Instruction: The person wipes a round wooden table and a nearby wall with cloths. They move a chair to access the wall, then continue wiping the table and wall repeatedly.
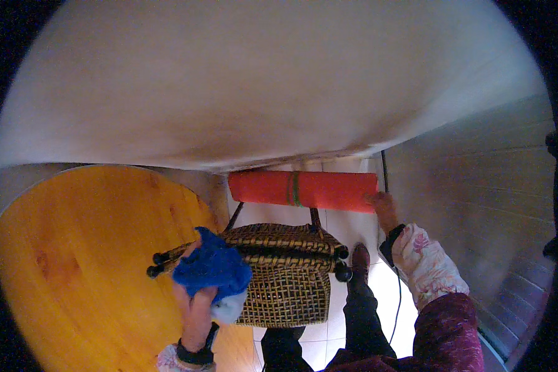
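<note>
My left hand (195,307) grips a blue cloth (214,265), which covers most of the fingers and bunches over the left end of a woven basket bag (286,293). A whitish patch (230,308) shows at the cloth's lower edge. Dark ball-ended rods stick out at both ends of the bag's top. Beyond the bag lies a red roll (339,189), tied around its middle with a green band (295,188). At the roll's right end is my right hand (385,209), its blurred fingertips overlapping the end; how firmly they close on it cannot be made out.
A round wooden tabletop (97,242) fills the left side. Ahead rises a pale wall (279,83), with a panelled surface (474,186) on the right. A dark cable (398,297) runs near my leg above the tiled floor (314,342).
</note>
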Demonstrator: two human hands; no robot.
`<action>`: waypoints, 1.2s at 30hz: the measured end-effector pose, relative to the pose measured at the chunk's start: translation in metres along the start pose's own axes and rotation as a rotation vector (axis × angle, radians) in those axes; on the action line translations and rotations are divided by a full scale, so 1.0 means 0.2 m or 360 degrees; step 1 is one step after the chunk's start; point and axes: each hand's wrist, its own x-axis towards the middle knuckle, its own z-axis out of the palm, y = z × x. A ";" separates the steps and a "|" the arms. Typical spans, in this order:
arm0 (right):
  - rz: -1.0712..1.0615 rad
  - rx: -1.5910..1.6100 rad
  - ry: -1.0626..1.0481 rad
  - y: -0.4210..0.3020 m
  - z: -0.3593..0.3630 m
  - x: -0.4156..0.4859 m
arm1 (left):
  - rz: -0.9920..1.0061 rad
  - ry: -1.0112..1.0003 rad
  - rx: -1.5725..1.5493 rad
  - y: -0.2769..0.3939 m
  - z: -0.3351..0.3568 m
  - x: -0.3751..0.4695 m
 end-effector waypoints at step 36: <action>-0.1075 -0.1687 -0.1315 -1.67 1.78 -0.24 | -0.0150 0.0126 -0.0213 0.22 -0.23 0.12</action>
